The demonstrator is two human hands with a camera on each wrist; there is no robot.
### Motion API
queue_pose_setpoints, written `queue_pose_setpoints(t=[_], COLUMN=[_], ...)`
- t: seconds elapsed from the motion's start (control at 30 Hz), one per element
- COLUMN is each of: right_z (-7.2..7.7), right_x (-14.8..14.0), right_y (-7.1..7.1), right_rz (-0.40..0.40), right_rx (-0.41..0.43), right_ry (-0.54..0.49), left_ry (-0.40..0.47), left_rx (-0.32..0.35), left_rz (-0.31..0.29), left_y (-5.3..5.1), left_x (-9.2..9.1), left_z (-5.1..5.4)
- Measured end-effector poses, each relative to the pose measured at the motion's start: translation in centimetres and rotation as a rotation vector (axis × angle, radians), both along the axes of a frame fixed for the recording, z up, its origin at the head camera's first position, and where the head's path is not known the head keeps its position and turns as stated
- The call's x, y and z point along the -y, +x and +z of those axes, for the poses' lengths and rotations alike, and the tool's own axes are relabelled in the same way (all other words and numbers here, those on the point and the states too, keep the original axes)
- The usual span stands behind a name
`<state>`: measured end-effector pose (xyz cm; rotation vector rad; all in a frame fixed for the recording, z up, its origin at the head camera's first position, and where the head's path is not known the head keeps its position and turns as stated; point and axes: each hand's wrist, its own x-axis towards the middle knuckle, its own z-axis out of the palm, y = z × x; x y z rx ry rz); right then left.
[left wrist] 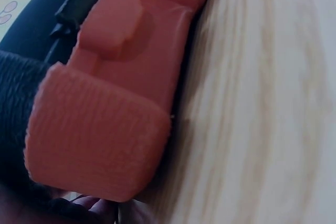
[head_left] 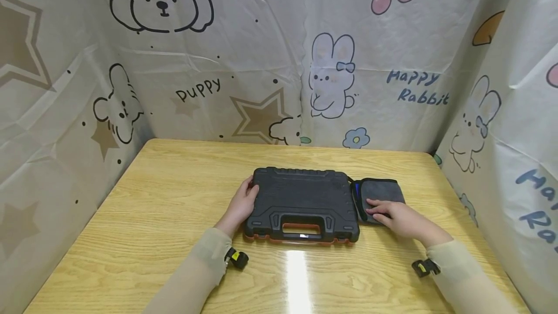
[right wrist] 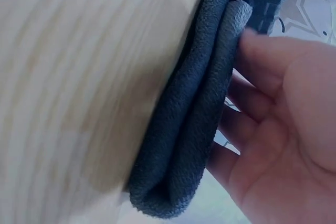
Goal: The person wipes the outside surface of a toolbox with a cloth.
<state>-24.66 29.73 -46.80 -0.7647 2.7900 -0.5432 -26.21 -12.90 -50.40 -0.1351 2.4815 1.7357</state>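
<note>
A black plastic carrying case [head_left: 305, 193] with an orange underside lies flat on the table, its handle toward me. At its left edge my left hand [head_left: 240, 206] grips the side, thumb near the top face. The left wrist view shows the orange end [left wrist: 100, 135] of the case close up, with fingers partly hidden behind it. A folded grey cloth [head_left: 381, 190] with black edging lies against the case's right side, a bit of blue showing in it. My right hand [head_left: 403, 219] rests on this cloth, fingers extended across its top. In the right wrist view the cloth's rounded fold [right wrist: 168, 182] is visible.
The wooden table [head_left: 144, 217] reaches out on both sides of the case. Patterned fabric [head_left: 261, 62] hangs behind the table and along both sides. Each wrist carries a small black strap with a device [head_left: 237, 258].
</note>
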Motion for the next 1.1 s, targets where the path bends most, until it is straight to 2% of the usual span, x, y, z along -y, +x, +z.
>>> queue_pose_setpoints(t=[0.1, 0.37, 0.57, 0.7, 0.8, 0.97, 1.1], right_z=[-0.3, -0.6, -1.1, -1.3, -1.1, -0.2, 1.0], right_x=[0.0, 0.3, 0.4, 0.7, 0.9, 1.6, 1.9], right_y=[0.1, 0.4, 0.7, 0.9, 1.3, 2.0, 2.3], right_rz=[0.011, -0.030, -0.036, -0.046, -0.073, -0.177, -0.244], right_rx=[-0.025, -0.059, -0.119, -0.154, -0.175, -0.230, -0.303], right_ry=[0.005, -0.007, 0.008, 0.024, 0.055, 0.087, 0.074], left_ry=[0.000, 0.001, 0.004, 0.005, 0.005, -0.094, -0.220], left_rx=[0.002, -0.007, -0.006, 0.007, 0.040, 0.076, 0.047], left_rz=[0.001, 0.002, 0.001, -0.002, -0.010, -0.059, -0.088], left_y=[0.0, -0.2, -0.2, -0.2, -0.2, -0.3, 0.0], left_x=[0.0, -0.1, -0.2, -0.3, -0.2, 0.4, 1.2], left_z=[0.0, 0.2, 0.2, 0.3, 0.6, 1.4, 2.4])
